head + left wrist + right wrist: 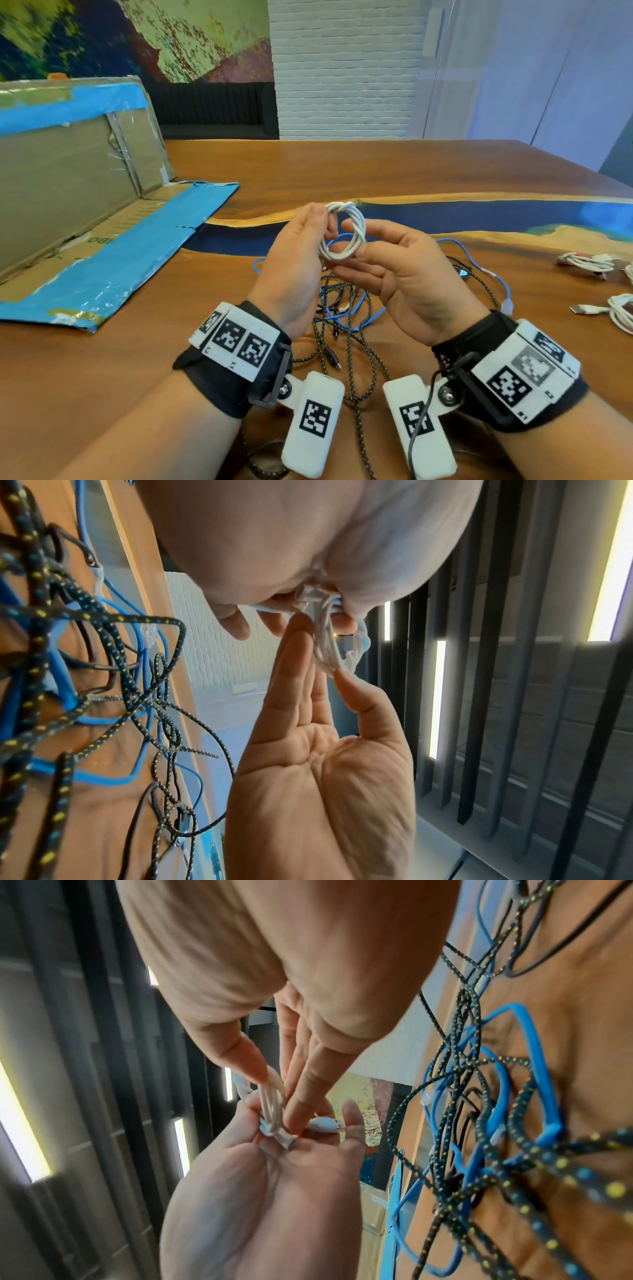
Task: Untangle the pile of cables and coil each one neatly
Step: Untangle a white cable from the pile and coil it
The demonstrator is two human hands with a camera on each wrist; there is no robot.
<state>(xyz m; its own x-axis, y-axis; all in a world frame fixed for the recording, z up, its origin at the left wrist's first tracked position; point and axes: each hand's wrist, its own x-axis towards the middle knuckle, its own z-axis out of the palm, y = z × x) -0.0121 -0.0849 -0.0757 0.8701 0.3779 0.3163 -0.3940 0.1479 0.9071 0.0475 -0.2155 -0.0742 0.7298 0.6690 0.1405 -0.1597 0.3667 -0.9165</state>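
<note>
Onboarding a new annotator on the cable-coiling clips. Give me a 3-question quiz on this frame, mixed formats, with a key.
1. Multiple choice: which cable is being held up off the table? A) blue cable B) white cable C) black braided cable
2. True or false: the blue cable already lies coiled off to one side.
3. Fill in: finished white coils lie on the person's ____ side of the table.

Key
1. B. The left hand and right hand both pinch the white cable, which is wound into a small coil.
2. False. It is still tangled with the black braided cable under the hands.
3. Right: the finished coils are there.
</note>
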